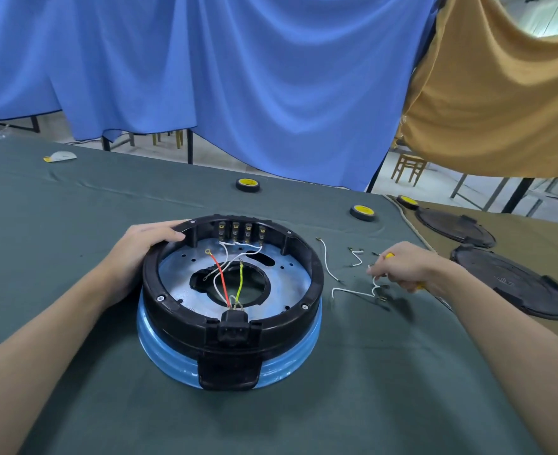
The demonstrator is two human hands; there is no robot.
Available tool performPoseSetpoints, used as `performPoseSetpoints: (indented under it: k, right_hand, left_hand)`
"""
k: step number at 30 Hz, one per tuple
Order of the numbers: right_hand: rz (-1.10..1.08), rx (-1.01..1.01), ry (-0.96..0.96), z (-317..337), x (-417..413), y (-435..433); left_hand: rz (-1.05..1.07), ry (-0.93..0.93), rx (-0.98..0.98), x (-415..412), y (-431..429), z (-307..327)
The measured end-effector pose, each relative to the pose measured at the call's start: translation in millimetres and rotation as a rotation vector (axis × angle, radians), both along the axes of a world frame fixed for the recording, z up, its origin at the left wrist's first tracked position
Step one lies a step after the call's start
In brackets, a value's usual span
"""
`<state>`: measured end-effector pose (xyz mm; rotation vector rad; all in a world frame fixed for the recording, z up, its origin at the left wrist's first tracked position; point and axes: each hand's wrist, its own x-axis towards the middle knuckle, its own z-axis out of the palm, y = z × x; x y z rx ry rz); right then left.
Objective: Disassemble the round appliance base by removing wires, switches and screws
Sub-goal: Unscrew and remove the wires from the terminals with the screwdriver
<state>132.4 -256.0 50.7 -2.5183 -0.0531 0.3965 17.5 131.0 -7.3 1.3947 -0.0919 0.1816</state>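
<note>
a table draped in dark green cloth [74, 290] is carrying the whole job, its soft weave likely keeping small parts from rolling off. the round appliance base [231, 339] is sitting upside down at the middle of the table, just in front of the person, open side up so the inside can be reached; its black moulded plastic ring is topping a glossy blue band, and a pale perforated metal plate is lining the floor. two round black covers [510, 287] are lying flat, well apart to the right. the left hand [146, 244] is gripping the ring's far left rim, thumb along the top and fingers wrapping the outer wall, evidently bracing the base against turning. the right hand [405, 267] is curling shut around a yellow-handled tool [389, 256] (probably a screwdriver, its tip hidden) beside the freed white wires [328, 261] that are lying on the cloth. inside, a red wire [220, 277] and a yellow-green wire [239, 280] are rising from the black power socket [235, 330] at the near wall, and thin white leads are running to the row of switches [241, 231] on the far wall. small silver rim screws [160, 297] are awaiting removal.
</note>
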Motion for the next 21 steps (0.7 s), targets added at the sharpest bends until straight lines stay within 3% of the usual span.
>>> performPoseSetpoints:
  k: [6, 15, 21]
  right_hand:
    - [0.056, -0.236, -0.093, -13.2, 3.0, 6.8]
    - [0.058, -0.455, -0.073, -2.1, 3.6, 21.7]
    - [0.013, -0.594, -0.217, -4.8, 5.2, 25.2]
  left_hand:
    - [0.005, -0.005, -0.001, 0.0, 0.9, -1.3]
    - [-0.018, 0.001, 0.004, 1.4, 4.5, -2.2]
    - [-0.015, -0.009, 0.011, 0.1, 1.3, -0.8]
